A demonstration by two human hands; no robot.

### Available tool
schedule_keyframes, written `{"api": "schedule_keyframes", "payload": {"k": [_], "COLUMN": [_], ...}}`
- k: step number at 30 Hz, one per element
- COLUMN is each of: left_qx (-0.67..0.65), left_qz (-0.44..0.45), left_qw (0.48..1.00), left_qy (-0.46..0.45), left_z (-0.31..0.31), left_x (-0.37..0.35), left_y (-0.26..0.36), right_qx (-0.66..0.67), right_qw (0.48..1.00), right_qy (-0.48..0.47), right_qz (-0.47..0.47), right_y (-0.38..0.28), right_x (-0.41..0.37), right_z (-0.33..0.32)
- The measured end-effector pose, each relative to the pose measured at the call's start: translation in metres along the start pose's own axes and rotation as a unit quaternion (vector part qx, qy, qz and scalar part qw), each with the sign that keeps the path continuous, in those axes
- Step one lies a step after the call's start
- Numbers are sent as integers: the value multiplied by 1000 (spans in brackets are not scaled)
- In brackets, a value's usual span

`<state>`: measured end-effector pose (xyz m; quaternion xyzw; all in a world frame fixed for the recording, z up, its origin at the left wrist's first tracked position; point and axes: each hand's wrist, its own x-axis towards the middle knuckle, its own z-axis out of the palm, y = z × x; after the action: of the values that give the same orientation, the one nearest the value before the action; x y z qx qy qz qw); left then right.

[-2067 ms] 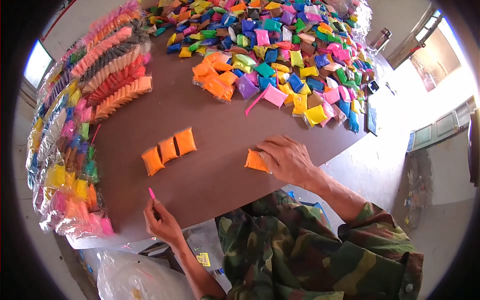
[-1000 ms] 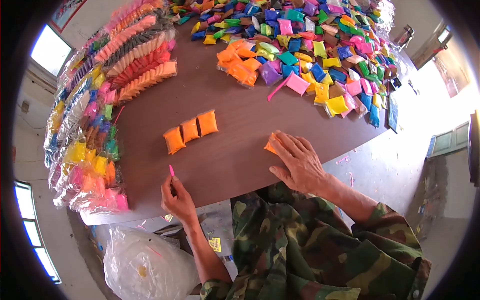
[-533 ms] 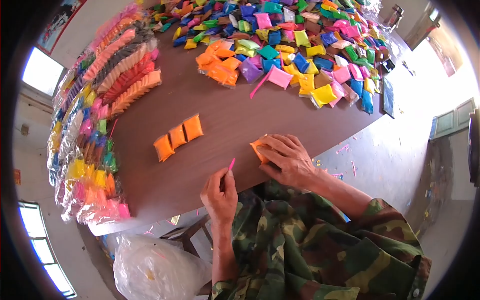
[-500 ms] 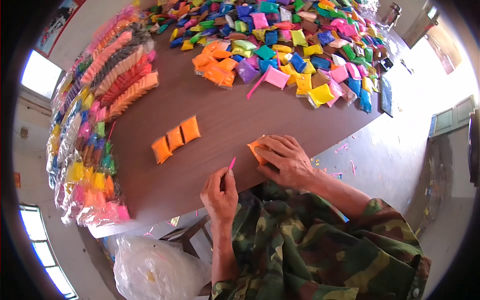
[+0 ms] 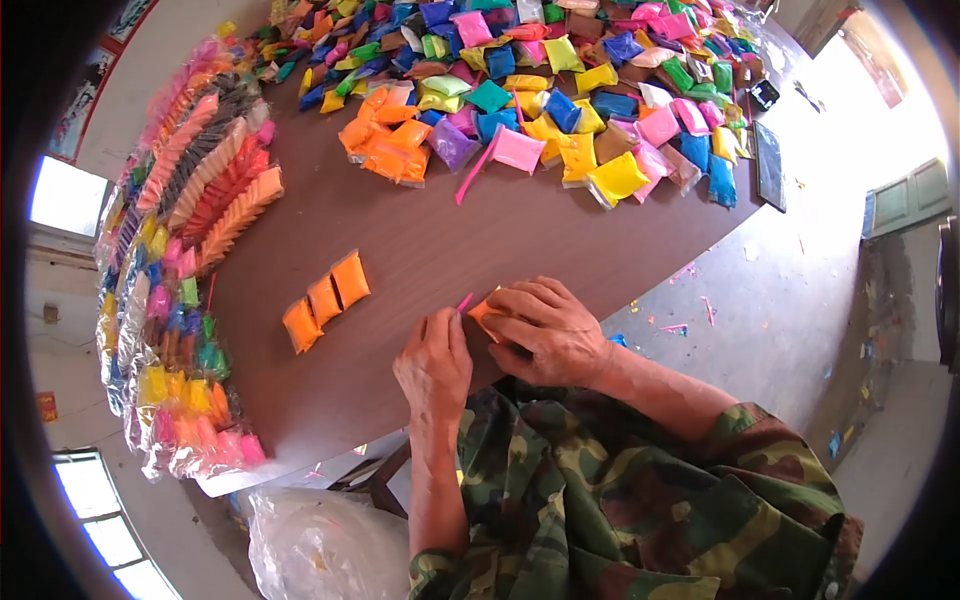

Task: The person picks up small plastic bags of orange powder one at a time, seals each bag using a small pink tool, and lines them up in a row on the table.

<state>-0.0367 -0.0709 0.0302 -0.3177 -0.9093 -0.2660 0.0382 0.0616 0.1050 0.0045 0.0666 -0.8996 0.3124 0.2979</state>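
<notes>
At the near side of the brown table, my left hand point(image 5: 434, 362) is closed in a pinch on a thin pink stick point(image 5: 465, 302), whose tip sticks out above the fingers. Just to its right, my right hand point(image 5: 545, 332) has its fingers curled over an orange packet point(image 5: 484, 314). Most of that packet is hidden under the fingers; its left end shows close to the stick. Further left, three more orange packets point(image 5: 324, 299) lie side by side in a slanting row on the tabletop.
A heap of packets in many colours point(image 5: 600, 120) covers the table's far side, with orange packets point(image 5: 392, 145) at its near edge. Rows of bagged packets point(image 5: 190, 300) line the left side. A dark flat device point(image 5: 769, 166) lies at the right edge. A clear plastic bag point(image 5: 320, 540) is below.
My two hands have come closer together, the right one shifting left with the orange packet. The pink stick now sits near the packet's end. The whole view has shifted slightly.
</notes>
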Motion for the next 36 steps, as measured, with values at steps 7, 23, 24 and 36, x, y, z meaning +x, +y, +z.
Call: {"api": "schedule_keyframes", "payload": {"k": [7,23,24,36], "left_qx": [-77,-57,-63,-104], "left_qz": [34,41,36,-33], "left_qw": [996,997,997,994], "left_qy": [-11,-42,-35,15], "left_z": [-2,-4,-5,-3], "left_x": [5,27,26,-5], "left_y": [14,7,7,2], "right_qx": [13,-5,-7,-10], "right_qw": [1000,1000,1000,1000], "right_qy": [12,13,9,18], "right_qz": [8,3,3,18], "right_y": [1,-2,-2,-4], "right_x": [-3,0,0,-1], "right_z": [2,0,0,0]}}
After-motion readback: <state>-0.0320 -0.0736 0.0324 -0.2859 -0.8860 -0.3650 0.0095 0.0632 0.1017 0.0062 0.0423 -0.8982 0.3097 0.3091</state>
